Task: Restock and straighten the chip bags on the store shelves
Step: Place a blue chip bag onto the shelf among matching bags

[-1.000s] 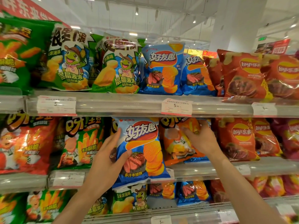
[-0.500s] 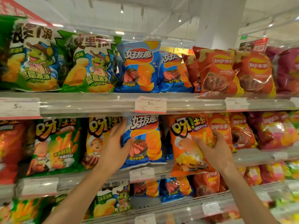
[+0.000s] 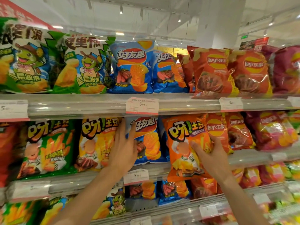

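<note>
Right hand [image 3: 212, 158] pulled orange bag [image 3: 185, 146] forward.

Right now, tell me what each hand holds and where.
Right hand grips the orange chip bag at its right edge. Left hand lies flat on the blue chip bag, at its left side.

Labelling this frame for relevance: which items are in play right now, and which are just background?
In play:
left hand, flat on the blue chip bag
right hand, holding the orange chip bag
middle shelf

Background:
green frog bags
red Lay's bags
price tag
</note>
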`<action>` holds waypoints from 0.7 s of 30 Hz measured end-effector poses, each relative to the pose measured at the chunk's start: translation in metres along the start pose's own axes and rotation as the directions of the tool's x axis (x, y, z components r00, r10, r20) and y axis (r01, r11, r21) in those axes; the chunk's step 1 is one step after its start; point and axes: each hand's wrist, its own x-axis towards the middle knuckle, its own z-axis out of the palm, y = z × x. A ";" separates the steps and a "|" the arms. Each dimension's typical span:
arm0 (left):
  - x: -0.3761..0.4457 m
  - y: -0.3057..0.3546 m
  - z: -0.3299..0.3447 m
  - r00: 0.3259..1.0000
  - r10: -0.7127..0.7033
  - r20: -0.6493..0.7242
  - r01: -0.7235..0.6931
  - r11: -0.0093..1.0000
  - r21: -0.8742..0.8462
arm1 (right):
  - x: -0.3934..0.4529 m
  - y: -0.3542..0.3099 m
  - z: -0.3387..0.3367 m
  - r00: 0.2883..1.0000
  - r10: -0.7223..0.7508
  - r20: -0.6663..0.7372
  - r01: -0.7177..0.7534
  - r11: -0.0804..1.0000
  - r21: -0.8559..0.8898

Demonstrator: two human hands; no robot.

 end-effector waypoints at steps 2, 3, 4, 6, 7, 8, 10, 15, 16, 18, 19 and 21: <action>-0.001 0.001 0.004 0.989 0.133 -0.072 -0.125 0.987 0.102 | 0.000 0.000 0.002 1.000 -0.009 -0.002 0.009 1.000 0.013; 0.002 0.004 0.007 0.983 0.176 -0.052 -0.168 0.977 0.128 | 0.000 0.000 0.002 1.000 -0.012 -0.002 0.012 1.000 0.023; 0.005 0.007 0.010 0.977 0.210 -0.025 -0.204 0.968 0.144 | 0.000 0.000 0.003 1.000 -0.013 -0.002 0.013 0.999 0.034; 0.013 0.013 0.019 0.959 0.281 0.022 -0.280 0.940 0.196 | -0.001 0.000 0.003 1.000 -0.020 -0.002 0.020 0.999 0.049; 0.017 0.014 0.025 0.952 0.302 0.049 -0.305 0.924 0.232 | -0.002 0.001 0.003 1.000 -0.026 -0.001 0.026 0.998 0.056; 0.019 0.016 0.031 0.949 0.305 0.073 -0.314 0.913 0.260 | -0.001 0.001 0.003 1.000 -0.028 -0.001 0.028 0.998 0.064; 0.020 0.016 0.039 0.956 0.281 0.083 -0.293 0.916 0.273 | -0.001 0.002 0.001 1.000 -0.028 -0.001 0.028 0.996 0.079; 0.021 0.015 0.047 0.970 0.216 0.110 -0.239 0.927 0.289 | -0.001 0.010 0.000 1.000 -0.024 0.007 0.023 0.996 0.086; 0.021 0.015 0.047 0.971 0.205 0.122 -0.232 0.930 0.285 | -0.002 0.010 0.000 1.000 -0.020 0.010 0.019 0.995 0.095; 0.022 0.015 0.046 0.972 0.197 0.126 -0.224 0.938 0.265 | -0.005 0.007 0.000 1.000 -0.015 0.007 0.014 0.993 0.116; 0.021 0.016 0.044 0.974 0.196 0.111 -0.218 0.945 0.244 | -0.006 0.005 0.001 1.000 -0.015 0.006 0.015 0.993 0.119; 0.017 0.021 0.037 0.981 0.186 0.059 -0.193 0.969 0.153 | -0.011 0.001 0.000 1.000 -0.011 0.008 0.010 0.992 0.126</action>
